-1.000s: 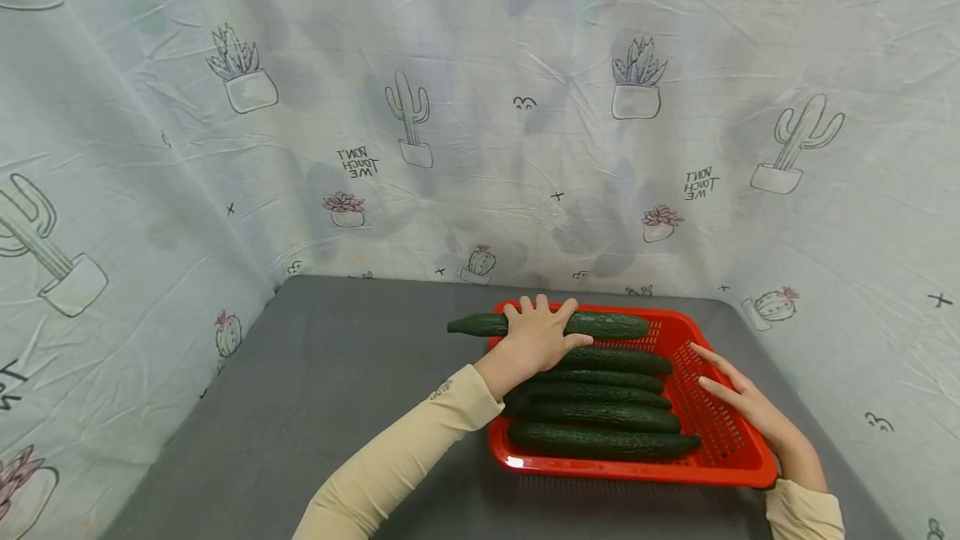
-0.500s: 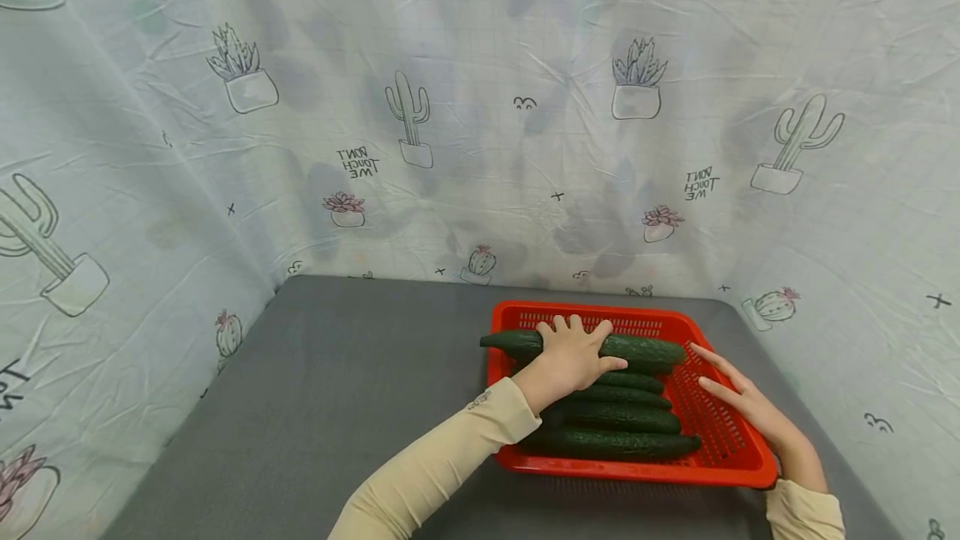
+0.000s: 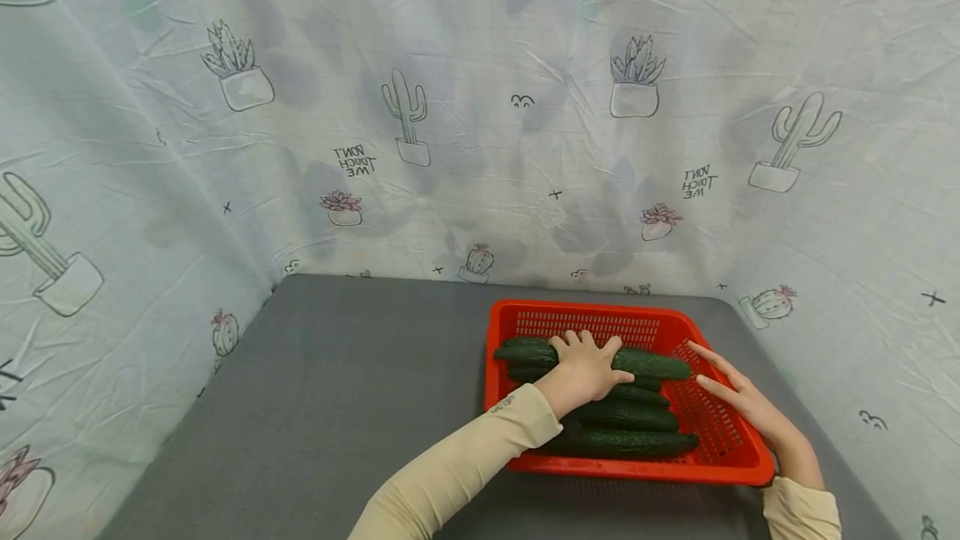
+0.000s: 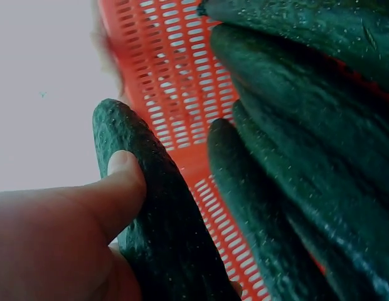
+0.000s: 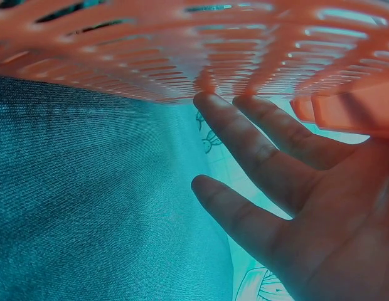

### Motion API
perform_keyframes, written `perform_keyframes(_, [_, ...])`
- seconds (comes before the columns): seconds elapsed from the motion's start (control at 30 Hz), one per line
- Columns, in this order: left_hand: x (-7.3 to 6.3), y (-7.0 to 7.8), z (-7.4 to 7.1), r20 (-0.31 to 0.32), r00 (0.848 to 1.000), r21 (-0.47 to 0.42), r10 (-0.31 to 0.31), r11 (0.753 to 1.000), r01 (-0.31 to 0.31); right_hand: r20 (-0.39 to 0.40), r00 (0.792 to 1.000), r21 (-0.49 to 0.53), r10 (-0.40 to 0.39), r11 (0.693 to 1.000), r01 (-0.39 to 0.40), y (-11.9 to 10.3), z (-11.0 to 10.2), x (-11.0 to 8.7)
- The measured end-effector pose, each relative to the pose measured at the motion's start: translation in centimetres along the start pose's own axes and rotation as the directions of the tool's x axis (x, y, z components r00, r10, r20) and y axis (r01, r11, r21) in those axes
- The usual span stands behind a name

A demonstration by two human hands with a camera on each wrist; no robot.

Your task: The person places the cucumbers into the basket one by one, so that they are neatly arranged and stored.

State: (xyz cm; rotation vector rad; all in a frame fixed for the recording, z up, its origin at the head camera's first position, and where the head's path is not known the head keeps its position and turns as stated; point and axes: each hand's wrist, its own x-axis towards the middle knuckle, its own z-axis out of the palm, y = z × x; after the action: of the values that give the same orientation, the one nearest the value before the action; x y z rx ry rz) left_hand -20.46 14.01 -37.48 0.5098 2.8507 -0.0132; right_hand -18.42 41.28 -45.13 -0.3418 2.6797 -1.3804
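My left hand [image 3: 585,369] grips a dark green cucumber [image 3: 654,365] from above, thumb along its near side. That cucumber lies crosswise within the outline of the red slotted plastic basket [image 3: 592,304], toward its back. In the left wrist view the thumb presses the cucumber [image 4: 172,244] near its rounded end. Several other cucumbers [image 3: 630,417] lie side by side in the basket, partly hidden by my left hand and sleeve. My right hand [image 3: 761,415] holds the basket's right side, thumb and one finger over the inside. In the right wrist view its other fingers [image 5: 257,150] reach under the slotted basket.
The basket stands on the right part of a grey table [image 3: 360,382]. Behind and beside the table hangs a pale curtain [image 3: 480,123] printed with cactus drawings. The basket's right end lies close to the table's right edge.
My left hand has moved right and toward me with the cucumber, from over the basket's back left rim down into the basket. The right hand stays at the basket's right side.
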Motion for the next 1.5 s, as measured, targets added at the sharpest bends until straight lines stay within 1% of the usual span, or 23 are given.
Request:
perform_keyframes(0.1, [0.2,0.2,0.3,0.02,1.0,-0.004,-0.006,1.0,0.006,-0.004,1.0,-0.005,-0.005,1.0,0.005,0.0,0.0,0.0])
perform_keyframes(0.2, [0.3,0.5,0.7,0.032,0.999,0.023,-0.012,1.0,0.011,-0.008,1.0,-0.007,-0.007,1.0,0.007,-0.1,0.0,0.0])
perform_keyframes(0.3, [0.5,0.9,1.0,0.04,0.999,0.048,-0.017,0.999,0.015,-0.001,1.0,0.019,-0.006,1.0,0.006,-0.2,0.0,0.2])
perform_keyframes(0.47, [0.6,1.6,1.3,0.078,0.996,0.058,-0.03,0.998,0.026,0.011,1.0,0.048,-0.001,0.999,0.0,-0.6,0.1,0.3])
perform_keyframes(0.63, [1.0,1.8,1.7,0.093,0.995,0.084,-0.037,0.996,0.029,0.001,1.0,0.026,-0.015,1.0,0.015,-0.9,0.0,0.1])
perform_keyframes(0.77, [1.5,1.8,2.2,0.105,0.993,0.078,-0.052,0.996,0.044,-0.011,0.999,-0.017,-0.043,0.999,0.043,-0.8,-0.1,0.0])
perform_keyframes(0.83, [1.7,1.8,2.5,0.118,0.991,0.066,-0.061,0.996,0.054,-0.014,0.999,-0.049,-0.035,0.998,0.035,-0.8,-0.1,-0.1])
perform_keyframes(0.93, [1.8,1.7,2.8,0.135,0.989,0.049,-0.063,0.997,0.057,-0.005,1.0,-0.034,-0.006,0.999,0.005,-0.8,-0.2,-0.1])
perform_keyframes(1.07, [1.6,1.5,2.9,0.142,0.989,0.018,-0.042,0.999,0.04,0.01,0.999,0.018,0.038,0.999,-0.038,-0.7,0.0,-0.1])
perform_keyframes(1.17, [1.5,1.2,3.0,0.14,0.99,-0.009,-0.022,1.0,0.024,0.008,0.999,0.018,0.044,0.999,-0.044,-0.5,0.1,-0.2])
perform_keyframes(1.27, [1.5,1.0,3.1,0.134,0.991,-0.021,-0.003,1.0,0.006,0.008,1.0,0.004,0.029,1.0,-0.029,-0.3,0.2,-0.3])
perform_keyframes(1.33, [1.5,0.9,3.0,0.13,0.991,-0.021,0.016,1.0,-0.013,0.009,1.0,-0.026,0.004,1.0,-0.004,-0.2,0.1,-0.4])
perform_keyframes(1.5, [1.3,0.4,2.6,0.12,0.991,-0.023,0.067,0.998,-0.065,0.019,0.999,-0.072,-0.049,0.996,0.051,-0.3,-0.1,-0.3])
